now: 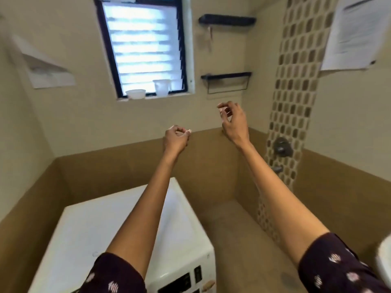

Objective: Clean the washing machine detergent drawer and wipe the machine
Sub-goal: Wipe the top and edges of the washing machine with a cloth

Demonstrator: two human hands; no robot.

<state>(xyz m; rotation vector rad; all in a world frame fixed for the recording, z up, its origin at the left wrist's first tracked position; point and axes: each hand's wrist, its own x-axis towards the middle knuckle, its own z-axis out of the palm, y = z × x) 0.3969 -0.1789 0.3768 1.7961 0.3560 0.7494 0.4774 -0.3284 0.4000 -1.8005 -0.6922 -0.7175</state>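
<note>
The white washing machine (118,227) stands low in the head view, its flat top bare and its dark control panel (183,282) at the bottom edge. I cannot make out the detergent drawer. Both my arms are stretched forward and up, high above the machine. My left hand (176,138) hangs in the air in front of the wall with its fingers curled into the palm, holding nothing. My right hand (232,121) is raised a little higher, below the lower wall shelf, its fingers loosely bent and apart, also holding nothing.
A louvred window (143,45) has two white containers (161,87) on its sill. Two black wall shelves (227,19) hang to its right. A mosaic tile strip with a shower valve (282,147) runs down the right wall. Tan floor with a drain (288,280) lies right of the machine.
</note>
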